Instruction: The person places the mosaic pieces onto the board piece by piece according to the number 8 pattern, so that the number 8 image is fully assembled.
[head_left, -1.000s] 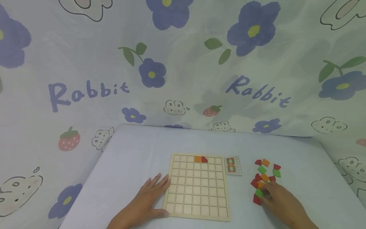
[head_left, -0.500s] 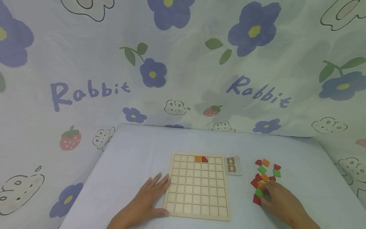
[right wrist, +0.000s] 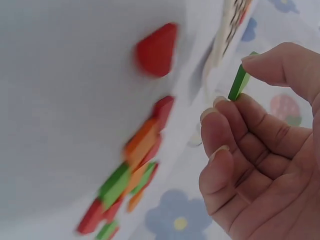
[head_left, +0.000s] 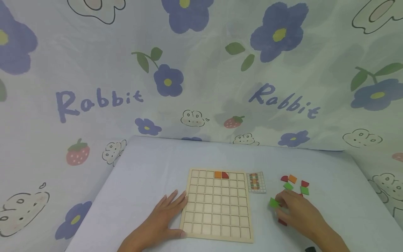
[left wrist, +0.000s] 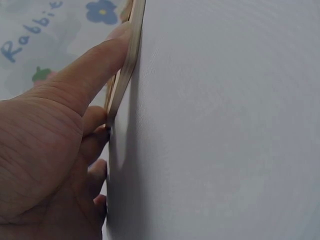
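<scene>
My right hand [head_left: 297, 210] pinches a green square tile [head_left: 274, 202] between thumb and index finger. In the right wrist view the same green tile [right wrist: 240, 82] is seen edge-on, above the loose pieces. My left hand [head_left: 162, 218] lies spread along the left side of a wooden grid board [head_left: 216, 210], its fingertips and thumb touching the edge. The left wrist view has the straight thumb against the board's rim [left wrist: 129, 60]. In the board's top row sit an orange square tile [head_left: 218, 174] and a red quarter-round tile [head_left: 225, 175], side by side.
A small pattern card [head_left: 257, 182] lies by the board's upper right corner. Several loose tiles are scattered to its right, among them an orange square [head_left: 292, 179] and a green square [head_left: 304, 190]. Some are hidden under my right hand. A dark object [head_left: 310, 249] shows at the bottom edge.
My right hand has lifted a green tile from the loose pieces and moved slightly left with it. The left hand and the board stay where they were.
</scene>
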